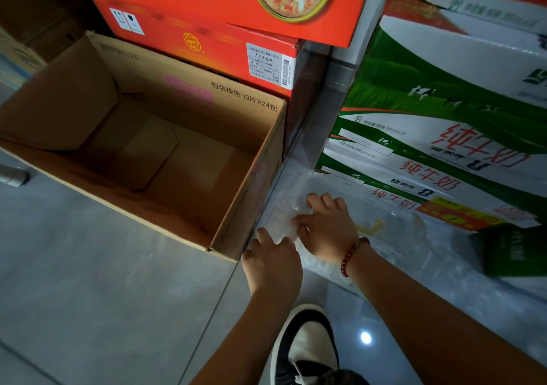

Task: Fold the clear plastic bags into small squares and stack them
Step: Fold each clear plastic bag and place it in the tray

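1. Grey glossy floor tiles (88, 281) filled the near part of the scene, and stacked cartons stood at the far side.
2. On a low pale ledge (444, 290), right of centre, lay the clear plastic bags (393, 236), flat and hard to separate one from another by eye.
3. At their left end was a small whitish folded piece (284, 225), just beside the corner of a cardboard box (245, 207).
4. The right hand (328, 230) lay on this folded piece with fingers spread and nearly straight, pressing down; a red bead bracelet (352, 254) was on its wrist.
5. The left hand (272, 257) touched the near edge of the same piece. Its fingers bent towards the plastic, but whether they pinched it I cannot tell.
6. The brown cardboard box stood open on the floor to the left, with only its inner flaps visible inside.
7. Behind it were red cartons (207, 38), one upon another.
8. To the right, green and white milk cartons (444, 124) were stacked above the ledge.
9. Near the bottom edge, a black and white shoe (305, 340) stood on the tiles.
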A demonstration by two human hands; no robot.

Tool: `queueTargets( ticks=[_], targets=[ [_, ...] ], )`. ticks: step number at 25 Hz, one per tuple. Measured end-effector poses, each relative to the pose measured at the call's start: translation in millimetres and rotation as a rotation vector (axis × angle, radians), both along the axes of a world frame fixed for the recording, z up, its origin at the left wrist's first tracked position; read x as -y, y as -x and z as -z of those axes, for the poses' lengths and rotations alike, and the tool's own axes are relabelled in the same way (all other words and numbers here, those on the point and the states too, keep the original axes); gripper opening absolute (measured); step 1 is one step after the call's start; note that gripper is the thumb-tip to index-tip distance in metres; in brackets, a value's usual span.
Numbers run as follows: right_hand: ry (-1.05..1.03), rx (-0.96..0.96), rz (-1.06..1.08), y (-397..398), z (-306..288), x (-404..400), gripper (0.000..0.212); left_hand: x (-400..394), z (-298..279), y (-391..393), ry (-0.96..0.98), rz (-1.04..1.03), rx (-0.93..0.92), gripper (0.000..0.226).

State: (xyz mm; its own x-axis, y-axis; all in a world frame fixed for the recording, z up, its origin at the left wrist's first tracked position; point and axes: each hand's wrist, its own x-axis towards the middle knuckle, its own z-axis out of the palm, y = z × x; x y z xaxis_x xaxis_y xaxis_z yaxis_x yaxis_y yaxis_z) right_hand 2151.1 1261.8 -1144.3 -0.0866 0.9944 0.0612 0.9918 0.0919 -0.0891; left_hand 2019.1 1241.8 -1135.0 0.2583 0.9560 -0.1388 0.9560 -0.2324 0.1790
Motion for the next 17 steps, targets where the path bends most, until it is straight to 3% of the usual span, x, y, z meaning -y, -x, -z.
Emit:
queueTargets(
  ticks=[4,6,10,14,17],
  targets=[
    [-0.090,-0.163,0.105,-4,0,7,0.027,0,3,2,0.038,-0.074,-0.013,0.008],
    [-0.132,-0.201,0.133,-6,-2,14,0.012,2,0,2,0.028,-0.129,0.013,0.016],
    [-0.113,-0.273,0.229,-1,-3,16,0.028,3,-3,0,0.157,-0.203,0.074,0.040],
    [-0.077,-0.272,0.275,13,0,9,0.024,4,0,2,0.202,-0.214,0.109,0.041],
    [-0.045,-0.287,0.315,16,-1,2,0.021,7,7,6,0.105,-0.180,0.045,0.034]
  ],
)
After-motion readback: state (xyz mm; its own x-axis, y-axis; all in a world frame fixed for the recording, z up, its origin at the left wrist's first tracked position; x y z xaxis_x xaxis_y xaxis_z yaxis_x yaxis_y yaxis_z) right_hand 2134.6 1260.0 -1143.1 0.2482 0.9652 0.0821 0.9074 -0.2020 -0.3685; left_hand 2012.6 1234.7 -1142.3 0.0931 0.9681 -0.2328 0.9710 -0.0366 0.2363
